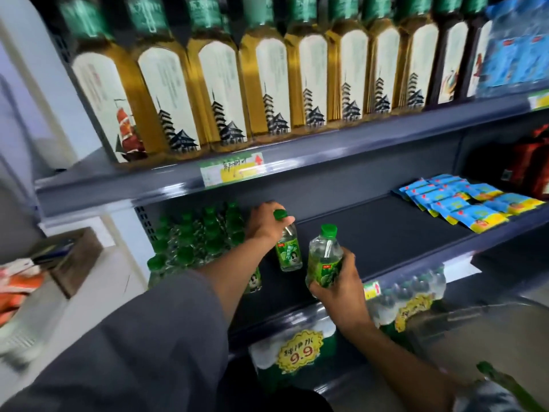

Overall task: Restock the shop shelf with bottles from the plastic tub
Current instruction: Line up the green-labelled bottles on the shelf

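Left hand point(264, 223) up on the middle shelf point(386, 233), fingers curled round the neck of a small bottle point(288, 248) with a green cap, standing upright on the shelf. Right hand point(338, 285) just beside, fingers wrapped round a second bottle point(323, 257), held near the shelf's front edge. More green-capped bottles point(196, 239) packed at the left. Blue packets point(463, 200) far right.

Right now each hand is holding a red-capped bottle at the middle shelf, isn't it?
Not quite: the caps are green, not red. The head view shows the left hand gripping one bottle by its neck, standing on the middle shelf, and the right hand holding another bottle by its base.
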Available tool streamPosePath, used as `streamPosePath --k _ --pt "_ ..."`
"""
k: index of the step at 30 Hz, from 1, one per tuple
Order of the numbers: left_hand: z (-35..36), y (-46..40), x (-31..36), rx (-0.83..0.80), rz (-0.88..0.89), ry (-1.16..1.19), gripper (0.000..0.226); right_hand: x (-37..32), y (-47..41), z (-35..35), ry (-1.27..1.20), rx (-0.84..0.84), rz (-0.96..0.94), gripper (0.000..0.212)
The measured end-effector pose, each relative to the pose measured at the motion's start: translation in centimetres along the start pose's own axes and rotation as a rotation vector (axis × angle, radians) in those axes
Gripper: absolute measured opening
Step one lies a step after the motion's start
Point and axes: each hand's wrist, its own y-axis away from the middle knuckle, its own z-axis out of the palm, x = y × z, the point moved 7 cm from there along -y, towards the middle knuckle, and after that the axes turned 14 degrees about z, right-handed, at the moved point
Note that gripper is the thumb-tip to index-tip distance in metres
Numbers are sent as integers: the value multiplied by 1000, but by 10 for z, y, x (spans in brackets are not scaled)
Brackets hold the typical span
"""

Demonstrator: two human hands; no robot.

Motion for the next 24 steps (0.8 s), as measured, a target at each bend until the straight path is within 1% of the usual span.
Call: streamPosePath --k 2,4,7,10,14,18,21,24 --pt "-5 -13 -15 -3 -21 -40 25 -7 -9 20 14 -38 -24 75" --pt "-5 -26 -27 -56 -47 -86 30 -10 -19 39 46 -77 -45 74" --pt "-2 -40 -41 -141 -91 -179 28 -5 -31 61 76 -109 -31 74" --pt "-4 -53 -50 -137 -57 -253 32 1 -39 81 84 -138 -19 73" --pt "-4 -71 -64 -127 5 -384 40 9 -53 98 94 -132 15 70" --pt "-2 -79 -74 -107 55 -532 37 7 -66 117 168 -170 26 71" --pt "-4 -91 -78 -101 77 -575 39 3 -77 129 315 -153 34 68" --pt "-3 -102 -93 -148 26 -644 43 7 -86 142 353 -169 106 73"
